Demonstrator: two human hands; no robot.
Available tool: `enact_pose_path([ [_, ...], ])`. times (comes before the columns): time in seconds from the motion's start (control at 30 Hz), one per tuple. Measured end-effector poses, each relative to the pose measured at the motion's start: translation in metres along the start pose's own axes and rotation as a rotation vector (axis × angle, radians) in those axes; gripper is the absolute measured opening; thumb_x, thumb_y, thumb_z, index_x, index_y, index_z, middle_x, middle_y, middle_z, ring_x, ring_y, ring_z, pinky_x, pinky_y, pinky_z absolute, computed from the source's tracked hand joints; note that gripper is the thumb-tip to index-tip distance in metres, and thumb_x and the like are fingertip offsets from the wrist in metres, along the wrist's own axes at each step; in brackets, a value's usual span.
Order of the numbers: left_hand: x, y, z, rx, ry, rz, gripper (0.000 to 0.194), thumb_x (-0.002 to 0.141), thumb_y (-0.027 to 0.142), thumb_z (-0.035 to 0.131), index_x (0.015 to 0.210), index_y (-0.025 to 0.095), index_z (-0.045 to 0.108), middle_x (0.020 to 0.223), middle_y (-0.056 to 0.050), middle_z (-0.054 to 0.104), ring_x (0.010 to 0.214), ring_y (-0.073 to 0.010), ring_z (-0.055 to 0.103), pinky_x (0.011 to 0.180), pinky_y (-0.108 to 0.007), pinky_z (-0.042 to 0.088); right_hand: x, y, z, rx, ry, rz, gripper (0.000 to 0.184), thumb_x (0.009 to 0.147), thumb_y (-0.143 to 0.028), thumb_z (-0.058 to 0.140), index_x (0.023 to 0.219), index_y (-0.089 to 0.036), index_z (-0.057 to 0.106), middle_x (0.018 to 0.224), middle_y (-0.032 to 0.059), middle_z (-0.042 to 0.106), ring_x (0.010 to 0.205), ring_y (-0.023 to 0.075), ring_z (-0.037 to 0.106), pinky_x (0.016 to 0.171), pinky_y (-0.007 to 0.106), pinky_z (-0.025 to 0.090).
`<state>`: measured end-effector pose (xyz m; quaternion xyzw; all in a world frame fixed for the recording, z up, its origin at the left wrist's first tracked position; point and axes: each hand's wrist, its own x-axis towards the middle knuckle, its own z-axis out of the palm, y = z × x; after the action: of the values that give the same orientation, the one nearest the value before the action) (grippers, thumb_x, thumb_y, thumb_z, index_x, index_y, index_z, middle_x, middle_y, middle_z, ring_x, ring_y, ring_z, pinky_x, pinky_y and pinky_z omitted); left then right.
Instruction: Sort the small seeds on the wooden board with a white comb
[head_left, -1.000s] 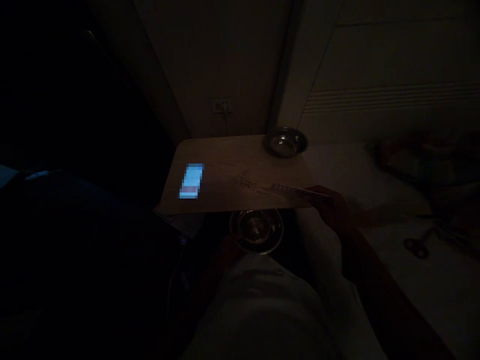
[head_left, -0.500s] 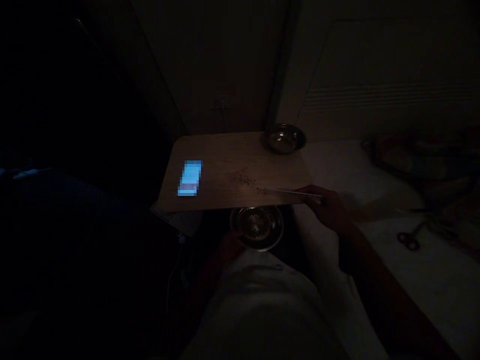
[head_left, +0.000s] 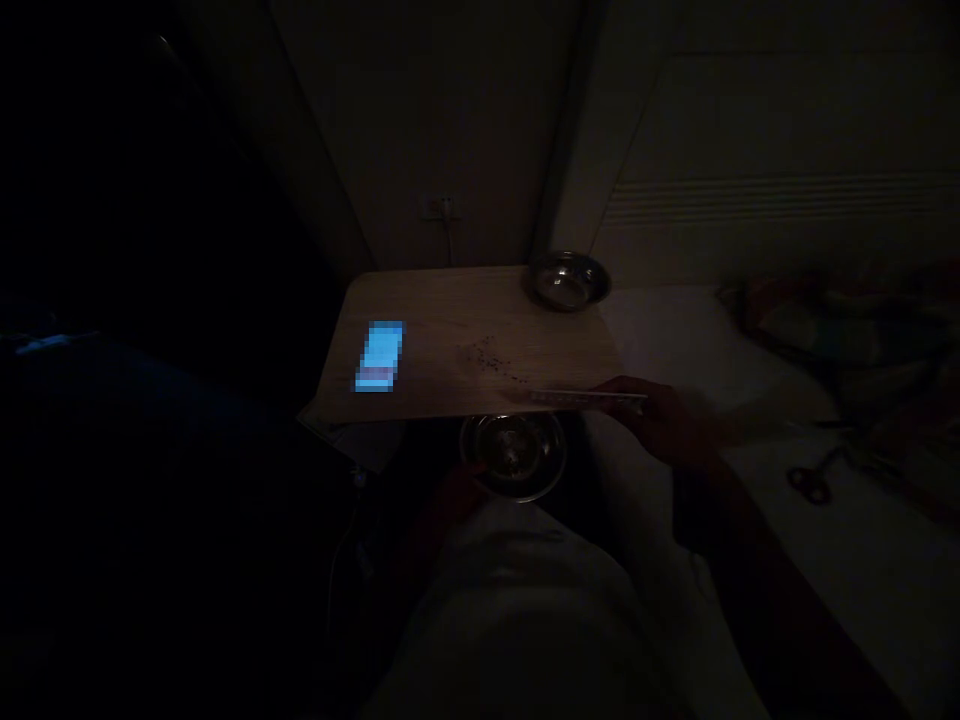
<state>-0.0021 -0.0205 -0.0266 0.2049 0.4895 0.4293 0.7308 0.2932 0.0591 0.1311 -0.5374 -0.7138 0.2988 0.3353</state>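
Observation:
In the dim light my right hand is closed on a thin white strip, which lies along the near edge of the small wooden table. A row of lighter marks shows along the strip. Small dark specks are scattered on the tabletop, just beyond the strip. My left hand is closed on the left rim of a metal bowl below the table's near edge. Its fingers are mostly lost in shadow. Inside this bowl something pale shows, too dark to name.
A second metal bowl stands at the table's far right corner. On the left of the tabletop lies a lit phone. Scissors rest on the white surface at right, near crumpled patterned cloth. A wall socket holds a plugged cord.
My right hand has drawn the white strip slightly toward the table's near edge and turned it, so more of its face shows. The left hand and its bowl stay in place.

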Motion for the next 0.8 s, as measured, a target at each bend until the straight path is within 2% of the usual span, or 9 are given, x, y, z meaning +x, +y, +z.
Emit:
enact_pose_path([
  [0.13, 0.002, 0.000, -0.001, 0.030, 0.029, 0.014, 0.036, 0.057, 0.014, 0.077, 0.092, 0.020, 0.070, 0.100, -0.007, 0.071, 0.115, -0.0312, 0.053, 0.100, -0.040, 0.035, 0.004, 0.006, 0.007, 0.027, 0.124, 0.022, 0.022, 0.082, -0.038, 0.058, 0.091, -0.021, 0.067, 0.086, 0.0031, 0.070, 0.078, 0.0186, 0.064, 0.068, 0.028, 0.048],
  [0.33, 0.001, 0.004, 0.002, 0.144, 0.084, 0.036, 0.038, 0.053, 0.018, 0.080, 0.091, 0.019, 0.071, 0.113, -0.008, 0.066, 0.119, -0.0333, 0.049, 0.101, -0.041, 0.034, 0.007, 0.017, 0.021, 0.103, 0.163, 0.039, 0.023, 0.079, -0.036, 0.060, 0.092, -0.019, 0.067, 0.087, 0.0042, 0.070, 0.079, 0.0196, 0.063, 0.070, 0.030, 0.048],
  [0.43, -0.003, 0.009, 0.004, 0.165, 0.059, 0.053, 0.040, 0.055, 0.021, 0.079, 0.094, 0.020, 0.071, 0.118, -0.007, 0.064, 0.121, -0.0329, 0.047, 0.101, -0.039, 0.034, 0.006, 0.019, 0.026, 0.118, 0.192, 0.060, 0.023, 0.078, -0.036, 0.060, 0.092, -0.018, 0.067, 0.086, 0.0041, 0.069, 0.077, 0.0191, 0.063, 0.070, 0.030, 0.048],
  [0.6, -0.011, 0.016, 0.009, 0.087, 0.015, 0.034, 0.041, 0.060, 0.022, 0.077, 0.099, 0.014, 0.069, 0.111, -0.012, 0.067, 0.118, -0.0334, 0.050, 0.099, -0.039, 0.036, 0.004, 0.017, 0.028, 0.149, 0.252, 0.080, 0.023, 0.078, -0.036, 0.061, 0.092, -0.018, 0.067, 0.084, 0.0038, 0.068, 0.075, 0.0183, 0.062, 0.068, 0.030, 0.048],
  [0.8, -0.009, 0.019, 0.017, 0.074, 0.027, 0.038, 0.039, 0.059, 0.021, 0.078, 0.096, 0.014, 0.069, 0.103, -0.011, 0.069, 0.115, -0.0336, 0.052, 0.097, -0.040, 0.037, 0.002, 0.008, 0.031, 0.114, 0.216, 0.070, 0.022, 0.079, -0.034, 0.058, 0.090, -0.018, 0.067, 0.085, 0.0049, 0.069, 0.076, 0.0188, 0.063, 0.067, 0.030, 0.048],
])
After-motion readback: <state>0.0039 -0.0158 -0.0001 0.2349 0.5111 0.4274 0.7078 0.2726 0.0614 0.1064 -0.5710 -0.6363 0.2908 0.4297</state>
